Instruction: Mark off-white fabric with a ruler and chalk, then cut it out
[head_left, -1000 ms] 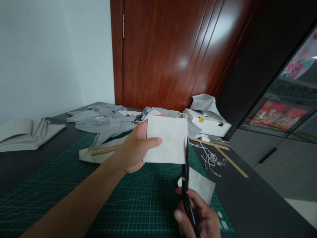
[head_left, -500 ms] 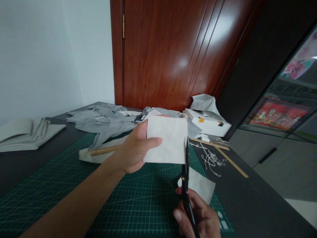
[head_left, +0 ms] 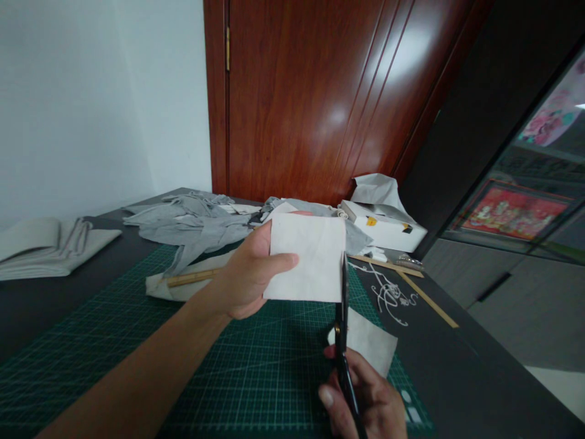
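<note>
My left hand [head_left: 249,280] holds a pale square of fabric [head_left: 308,259] upright above the green cutting mat [head_left: 137,341], thumb on its front face. My right hand [head_left: 365,399] grips black scissors [head_left: 342,329], whose blades point up along the square's right edge. A second pale fabric piece [head_left: 370,344] lies on the mat just beyond my right hand.
Grey cloth pieces [head_left: 192,222] are heaped at the back of the dark table. Folded beige fabric [head_left: 41,247] lies far left. A wooden ruler [head_left: 192,278] rests on a cloth strip. A white box [head_left: 384,225], white cord [head_left: 388,296] and a wooden stick [head_left: 427,297] lie right.
</note>
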Motion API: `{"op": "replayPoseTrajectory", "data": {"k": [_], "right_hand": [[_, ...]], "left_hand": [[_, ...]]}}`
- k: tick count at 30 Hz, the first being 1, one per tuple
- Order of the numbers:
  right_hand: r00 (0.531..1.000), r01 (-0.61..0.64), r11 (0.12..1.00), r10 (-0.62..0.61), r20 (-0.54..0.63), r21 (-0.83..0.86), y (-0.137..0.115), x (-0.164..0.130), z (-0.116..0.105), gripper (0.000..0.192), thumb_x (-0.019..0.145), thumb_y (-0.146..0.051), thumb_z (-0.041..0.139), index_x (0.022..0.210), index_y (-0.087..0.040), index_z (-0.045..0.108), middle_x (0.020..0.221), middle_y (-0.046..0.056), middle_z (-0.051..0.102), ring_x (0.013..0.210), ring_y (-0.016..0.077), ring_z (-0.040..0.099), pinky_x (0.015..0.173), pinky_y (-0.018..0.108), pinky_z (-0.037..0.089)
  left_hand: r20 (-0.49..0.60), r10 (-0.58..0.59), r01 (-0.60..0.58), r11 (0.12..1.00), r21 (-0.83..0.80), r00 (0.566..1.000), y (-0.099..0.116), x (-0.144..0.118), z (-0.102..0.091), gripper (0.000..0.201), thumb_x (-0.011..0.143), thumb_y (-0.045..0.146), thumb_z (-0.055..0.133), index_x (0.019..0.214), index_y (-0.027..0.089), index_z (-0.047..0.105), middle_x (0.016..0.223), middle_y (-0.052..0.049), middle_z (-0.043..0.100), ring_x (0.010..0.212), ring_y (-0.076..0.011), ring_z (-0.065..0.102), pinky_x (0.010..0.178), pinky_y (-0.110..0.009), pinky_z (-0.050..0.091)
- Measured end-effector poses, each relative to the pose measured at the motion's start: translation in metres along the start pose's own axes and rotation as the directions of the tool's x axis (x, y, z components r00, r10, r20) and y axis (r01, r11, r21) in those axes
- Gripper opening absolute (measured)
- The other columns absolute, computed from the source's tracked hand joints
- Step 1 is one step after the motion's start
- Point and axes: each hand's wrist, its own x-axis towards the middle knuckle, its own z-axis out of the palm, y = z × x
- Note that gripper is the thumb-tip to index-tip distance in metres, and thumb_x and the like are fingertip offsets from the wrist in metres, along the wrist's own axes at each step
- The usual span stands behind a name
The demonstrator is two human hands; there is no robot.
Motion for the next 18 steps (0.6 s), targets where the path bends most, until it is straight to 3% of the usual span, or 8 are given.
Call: {"op": "replayPoseTrajectory", "data": {"k": [18], "right_hand": [[1.000, 0.005, 0.996, -0.007, 0.029, 0.094, 0.0030, 0.0001, 0.0003, 0.044, 0.075, -0.050, 0.090, 0.112, -0.028, 0.079, 0.057, -0.008, 0.049, 0.045, 0.0085, 0.032, 0.040, 0.021, 0.023]], "left_hand": [[-0.005, -0.022, 0.022, 1.000, 0.014, 1.000, -0.0033, -0.0030, 0.0007, 0.078, 0.071, 0.021, 0.089, 0.142, 0.020, 0.058, 0.114, -0.010, 0.078, 0.097, -0.0313, 0.076, 0.079, -0.040, 0.058]]}}
